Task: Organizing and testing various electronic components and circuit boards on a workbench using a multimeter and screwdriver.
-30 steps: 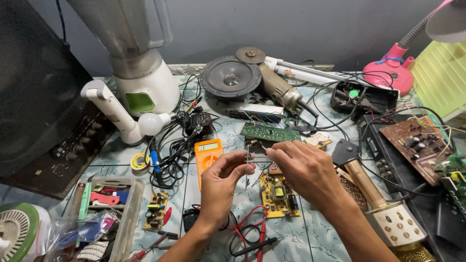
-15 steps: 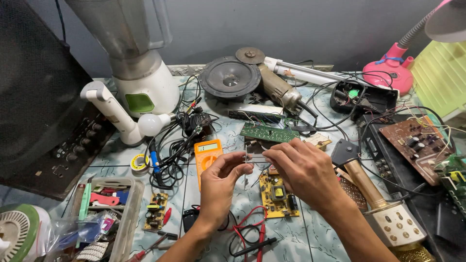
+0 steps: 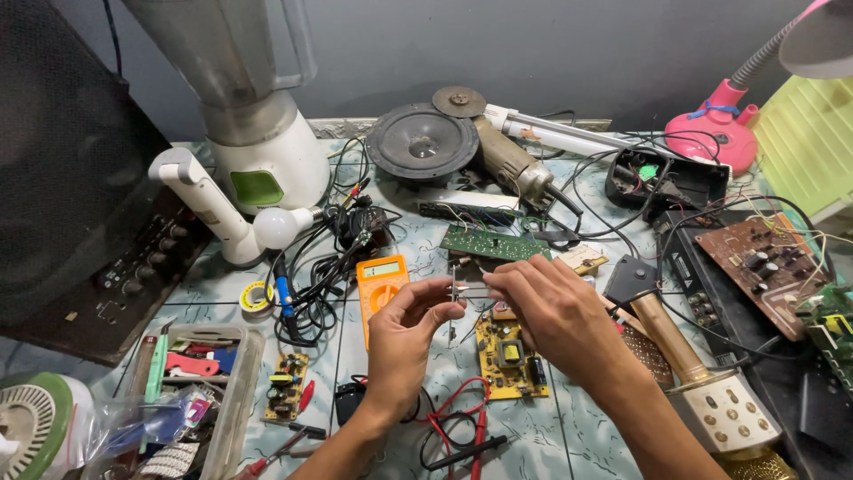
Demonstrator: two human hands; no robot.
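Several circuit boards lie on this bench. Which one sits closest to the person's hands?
The yellow circuit board, lying right under the hands, beside the red probe leads; the green board and brown board lie farther off.

My hands have bare table [image 3: 569, 418] only just below them; ahead the green circuit board [image 3: 494, 243] and orange multimeter [image 3: 379, 286] crowd in, cables [image 3: 320, 267] block the left, the gold microphone [image 3: 689, 364] the right.

Orange multimeter [image 3: 380, 286], yellow circuit board [image 3: 509, 357]
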